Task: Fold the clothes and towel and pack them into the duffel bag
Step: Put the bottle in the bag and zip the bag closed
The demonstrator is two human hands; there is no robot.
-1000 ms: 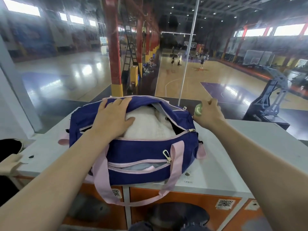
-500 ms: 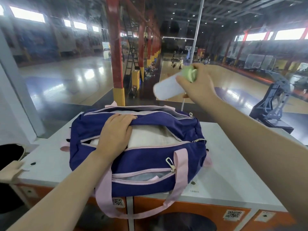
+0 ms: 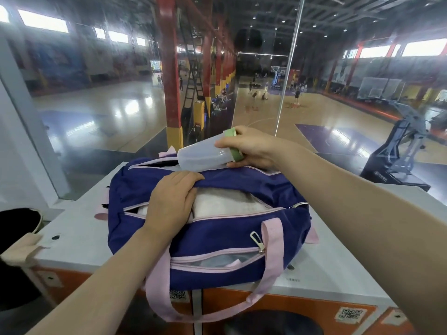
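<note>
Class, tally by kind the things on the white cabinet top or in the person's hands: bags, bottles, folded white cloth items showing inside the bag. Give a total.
Bags: 1, the navy fabric duffel bag with pink straps.
Bottles: 1, the translucent plastic bottle with a green cap, held by the right hand.
Folded white cloth showing in the bag's opening: 1.
Total: 3.

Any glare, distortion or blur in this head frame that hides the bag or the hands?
Head view: wide-angle bending bows the pole and edges; window glare streaks the court floor. The duffel bag, bottle, left hand and right hand are evenly lit and sharp.
</note>
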